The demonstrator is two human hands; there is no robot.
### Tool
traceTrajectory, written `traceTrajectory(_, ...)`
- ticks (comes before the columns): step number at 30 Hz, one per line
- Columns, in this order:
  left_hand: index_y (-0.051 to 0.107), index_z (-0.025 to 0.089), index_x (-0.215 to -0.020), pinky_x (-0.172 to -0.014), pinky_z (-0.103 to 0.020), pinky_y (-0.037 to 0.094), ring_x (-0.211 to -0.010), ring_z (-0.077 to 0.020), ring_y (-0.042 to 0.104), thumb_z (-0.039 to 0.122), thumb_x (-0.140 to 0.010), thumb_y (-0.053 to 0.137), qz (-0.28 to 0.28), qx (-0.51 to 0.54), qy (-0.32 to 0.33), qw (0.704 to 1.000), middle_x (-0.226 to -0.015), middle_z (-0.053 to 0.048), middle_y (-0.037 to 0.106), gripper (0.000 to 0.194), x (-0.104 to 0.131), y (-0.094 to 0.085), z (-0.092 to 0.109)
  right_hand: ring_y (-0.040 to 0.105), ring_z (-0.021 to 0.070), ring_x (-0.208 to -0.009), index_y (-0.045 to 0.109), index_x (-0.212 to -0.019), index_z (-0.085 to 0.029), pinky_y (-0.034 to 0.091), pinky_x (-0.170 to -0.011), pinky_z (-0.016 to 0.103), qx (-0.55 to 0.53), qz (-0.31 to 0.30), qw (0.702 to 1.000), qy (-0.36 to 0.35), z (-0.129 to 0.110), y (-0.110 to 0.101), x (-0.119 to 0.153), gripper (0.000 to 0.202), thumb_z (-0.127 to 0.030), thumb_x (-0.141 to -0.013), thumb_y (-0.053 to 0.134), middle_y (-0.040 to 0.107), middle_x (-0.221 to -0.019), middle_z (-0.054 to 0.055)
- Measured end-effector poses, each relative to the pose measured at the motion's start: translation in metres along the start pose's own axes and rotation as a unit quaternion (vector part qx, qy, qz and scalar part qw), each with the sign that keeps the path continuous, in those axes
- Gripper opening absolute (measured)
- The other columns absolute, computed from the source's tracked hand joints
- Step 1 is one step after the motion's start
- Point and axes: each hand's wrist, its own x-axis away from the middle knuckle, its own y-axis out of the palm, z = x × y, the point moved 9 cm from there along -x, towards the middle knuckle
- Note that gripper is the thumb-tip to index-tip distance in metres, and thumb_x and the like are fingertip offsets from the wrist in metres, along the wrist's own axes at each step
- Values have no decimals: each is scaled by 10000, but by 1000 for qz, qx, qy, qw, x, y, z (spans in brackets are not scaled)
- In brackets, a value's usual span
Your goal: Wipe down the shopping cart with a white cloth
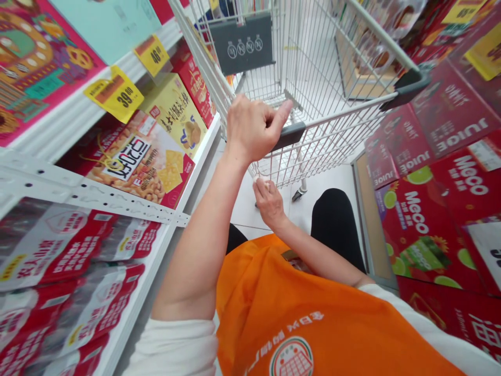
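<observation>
A shopping cart (344,128) of pale metal wire stands in front of me, tilted in the view. My left hand (252,128) is closed around its dark handle grip (289,136), with the thumb lying along the bar. Lower down, my right hand (270,203) has its fingers curled at the near bottom corner of the wire basket. Its fingertips are partly hidden, but they appear to grip the wire there. A dark grey plastic panel (245,44) hangs at the cart's far side. One caster wheel (299,195) shows beneath the basket.
Close on the left, a white shelf (144,292) holds bottled-water packs (94,308), a snack box (141,162) and yellow price tags (117,94). Stacked red drink cartons (426,224) stand close on the right. My orange apron (313,303) and black-clad knee (336,224) fill the lower middle.
</observation>
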Motion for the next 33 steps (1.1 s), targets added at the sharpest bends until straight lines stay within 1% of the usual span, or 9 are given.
traceTrajectory(3,537,241,-575,-848,-419,363,-730,-223,593,669,-972,223,9,-9,-3,1000,-519,-40,528,663,1,0,3,627,214,-996,648,-1280,-152,539,-904,378,-45,-18,999,-11,17,-5,26,364,-115,-999,419,699,-1239,141)
traceTrajectory(7,539,235,-578,-855,-415,367,-738,-224,597,672,-970,220,22,-4,-4,1000,-506,-36,508,669,1,2,6,646,209,-1003,675,-1242,-150,534,-924,390,-74,-14,997,-2,39,-16,51,359,-134,-1009,401,722,-1137,149)
traceTrajectory(11,547,234,-592,-849,-428,363,-749,-237,592,677,-964,214,29,12,4,1000,-503,-47,513,667,1,1,7,644,213,-1118,665,-1272,-183,518,-996,404,-84,11,996,-34,32,-17,44,355,-158,-1012,424,701,-1241,141)
traceTrajectory(14,519,235,-573,-852,-434,357,-739,-236,582,677,-959,248,16,16,4,1000,-509,-52,517,647,2,-1,5,646,209,-1117,670,-1265,-204,527,-978,379,-83,25,995,-58,28,-13,36,325,-173,-1001,483,706,-1251,123)
traceTrajectory(17,475,235,-547,-848,-433,356,-707,-221,567,666,-965,259,-3,10,1,1000,-502,-40,495,638,5,-3,1,653,201,-1084,695,-1220,-202,538,-948,362,-80,59,992,-74,36,-19,37,299,-168,-993,502,731,-1177,110)
traceTrajectory(21,450,240,-542,-816,-433,357,-692,-216,549,640,-975,276,-9,2,4,1000,-486,-29,450,615,9,-8,-7,643,206,-1115,711,-1192,-225,532,-969,400,-71,132,988,-45,58,-35,36,296,-185,-1002,487,721,-1167,116)
traceTrajectory(24,407,241,-519,-796,-438,351,-660,-208,520,630,-972,302,-15,-4,9,1000,-460,-25,416,606,12,-12,-13,641,208,-1113,726,-1155,-228,538,-954,400,-79,167,981,-61,60,-36,33,272,-192,-997,508,723,-1145,117)
traceTrajectory(29,370,242,-494,-771,-431,367,-630,-200,517,647,-949,330,-85,-18,30,996,-453,-32,458,611,17,-18,-16,664,181,-1004,737,-1126,-208,573,-895,347,-85,124,983,-103,51,-20,34,262,-183,-995,512,746,-1081,97)
traceTrajectory(33,491,237,-552,-787,-389,402,-749,-221,598,633,-950,303,-172,-79,-10,982,-515,-48,540,591,21,-25,-10,659,197,-1072,713,-1193,-239,569,-945,388,-106,130,982,-88,56,-25,28,271,-219,-992,534,736,-1135,95)
